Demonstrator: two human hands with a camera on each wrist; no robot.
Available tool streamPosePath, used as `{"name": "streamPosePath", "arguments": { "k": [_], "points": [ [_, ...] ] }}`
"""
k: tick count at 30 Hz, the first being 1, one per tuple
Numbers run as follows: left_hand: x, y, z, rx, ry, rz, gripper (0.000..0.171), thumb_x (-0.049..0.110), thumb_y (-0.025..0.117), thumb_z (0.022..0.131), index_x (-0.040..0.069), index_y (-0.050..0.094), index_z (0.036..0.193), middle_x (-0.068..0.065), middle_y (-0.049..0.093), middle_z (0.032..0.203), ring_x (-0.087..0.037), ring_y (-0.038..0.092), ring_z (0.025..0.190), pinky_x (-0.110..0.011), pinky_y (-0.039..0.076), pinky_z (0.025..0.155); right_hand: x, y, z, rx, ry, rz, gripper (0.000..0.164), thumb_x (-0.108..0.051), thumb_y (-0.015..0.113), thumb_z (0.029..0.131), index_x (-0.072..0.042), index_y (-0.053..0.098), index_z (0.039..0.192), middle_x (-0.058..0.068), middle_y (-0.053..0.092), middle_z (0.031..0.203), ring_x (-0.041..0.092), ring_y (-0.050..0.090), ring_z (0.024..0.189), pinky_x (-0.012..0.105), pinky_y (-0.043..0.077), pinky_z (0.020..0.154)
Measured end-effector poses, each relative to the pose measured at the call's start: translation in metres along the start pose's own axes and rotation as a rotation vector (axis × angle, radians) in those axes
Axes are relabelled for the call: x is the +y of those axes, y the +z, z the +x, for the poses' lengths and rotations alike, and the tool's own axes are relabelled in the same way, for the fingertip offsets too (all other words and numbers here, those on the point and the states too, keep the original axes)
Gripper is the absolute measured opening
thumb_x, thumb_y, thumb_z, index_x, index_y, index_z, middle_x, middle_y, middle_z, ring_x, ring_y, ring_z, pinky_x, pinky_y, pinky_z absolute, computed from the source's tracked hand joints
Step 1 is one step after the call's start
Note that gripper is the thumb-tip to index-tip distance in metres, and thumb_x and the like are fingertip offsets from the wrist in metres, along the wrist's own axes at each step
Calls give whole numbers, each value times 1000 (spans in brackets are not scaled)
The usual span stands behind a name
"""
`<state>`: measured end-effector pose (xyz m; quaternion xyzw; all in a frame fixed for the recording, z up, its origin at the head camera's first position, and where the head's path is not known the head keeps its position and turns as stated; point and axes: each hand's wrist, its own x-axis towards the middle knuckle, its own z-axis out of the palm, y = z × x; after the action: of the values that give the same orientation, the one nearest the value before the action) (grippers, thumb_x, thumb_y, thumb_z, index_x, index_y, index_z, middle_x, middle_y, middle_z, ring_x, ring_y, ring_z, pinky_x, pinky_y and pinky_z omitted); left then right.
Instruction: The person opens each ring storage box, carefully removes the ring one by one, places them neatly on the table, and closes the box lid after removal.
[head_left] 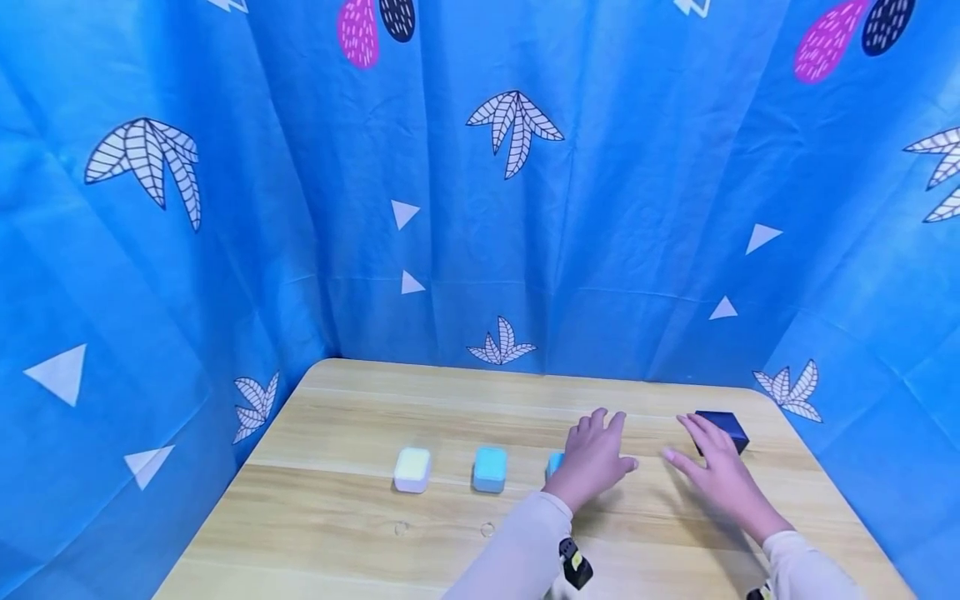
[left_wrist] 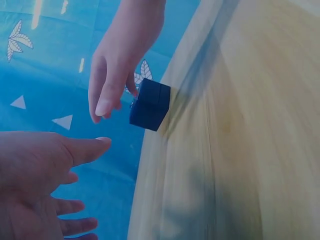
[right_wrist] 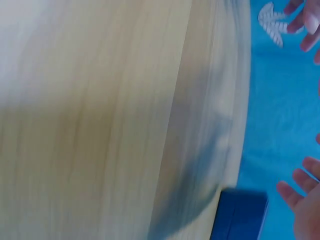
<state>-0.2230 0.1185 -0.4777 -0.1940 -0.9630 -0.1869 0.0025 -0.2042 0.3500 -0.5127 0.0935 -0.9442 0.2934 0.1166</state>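
Note:
At the right back of the table sits a dark navy box (head_left: 731, 432), its lid seam visible in the left wrist view. My right hand (head_left: 712, 483) is just in front of it, fingers extended and overlapping its left side in the head view. To the left, my left hand (head_left: 592, 458) hovers over the table with spread fingers and holds nothing. Partly hidden behind that hand is a light-blue box (head_left: 554, 463). Further left stand another light-blue box (head_left: 490, 469) and a white box (head_left: 412, 469), both with rounded corners.
Two small thin rings lie toward the front of the wooden table (head_left: 337, 500), one ring (head_left: 401, 528) before the white box and one ring (head_left: 487, 529) before the light-blue one. A patterned blue curtain (head_left: 630, 208) hangs around the table's back and sides.

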Motion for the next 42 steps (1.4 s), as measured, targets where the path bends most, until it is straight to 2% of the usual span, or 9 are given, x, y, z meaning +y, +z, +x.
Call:
{"name": "streamPosePath", "arguments": {
  "k": [9, 14, 20, 24, 30, 36, 38, 42],
  "points": [
    [31, 13, 24, -18, 11, 14, 73, 55, 70, 89, 33, 39, 152, 5, 43, 154, -17, 45, 137, -35, 40, 111, 44, -20, -1, 65, 76, -69, 81, -44, 66, 96, -3, 30, 157, 35, 29, 153, 60, 27, 132, 80, 33, 91],
    [51, 31, 39, -15, 26, 7, 72, 56, 70, 88, 34, 41, 150, 8, 46, 150, -14, 49, 133, -33, 42, 107, 70, -31, -3, 75, 128, -69, 83, -44, 62, 98, 0, 24, 158, 41, 26, 151, 65, 25, 130, 81, 29, 93],
    [67, 57, 47, -48, -2, -146, 72, 53, 73, 88, 33, 43, 150, 10, 50, 146, -12, 50, 131, -33, 44, 107, 95, -33, -10, 40, 223, -3, 89, -47, 58, 100, 4, 14, 158, 45, 22, 151, 68, 17, 134, 82, 21, 99],
    [72, 66, 55, -38, -36, -233, 73, 48, 77, 86, 32, 44, 149, 8, 52, 143, -13, 52, 128, -31, 46, 105, 104, -34, -8, -9, 278, 24, 94, -52, 55, 100, 2, 7, 159, 46, 24, 148, 67, 19, 134, 81, 23, 99],
    [79, 76, 68, -39, -86, -342, 75, 42, 81, 84, 30, 45, 148, 5, 53, 141, -14, 54, 126, -30, 49, 103, 115, -35, -2, -66, 310, 78, 98, -54, 55, 99, 0, 1, 160, 45, 31, 147, 65, 27, 134, 77, 26, 103],
    [81, 86, 77, -68, -104, -436, 76, 38, 83, 81, 26, 47, 148, 1, 57, 138, -15, 59, 122, -31, 50, 101, 113, -29, 5, -79, 319, 84, 95, -55, 56, 98, 3, 12, 159, 44, 31, 149, 62, 30, 136, 74, 28, 107],
    [82, 89, 80, -74, -92, -451, 74, 36, 83, 81, 24, 49, 145, 2, 59, 134, -13, 60, 120, -30, 51, 99, 111, -26, 7, -68, 302, 85, 90, -51, 58, 99, 5, 19, 157, 43, 31, 149, 61, 33, 136, 72, 31, 107],
    [84, 92, 85, -60, -1, -438, 63, 32, 85, 80, 18, 56, 134, 3, 66, 122, -10, 63, 110, -25, 51, 93, 109, -22, 10, -42, 269, 98, 80, -43, 59, 100, 6, 27, 155, 41, 35, 149, 58, 39, 134, 68, 35, 107]
  ]
}}
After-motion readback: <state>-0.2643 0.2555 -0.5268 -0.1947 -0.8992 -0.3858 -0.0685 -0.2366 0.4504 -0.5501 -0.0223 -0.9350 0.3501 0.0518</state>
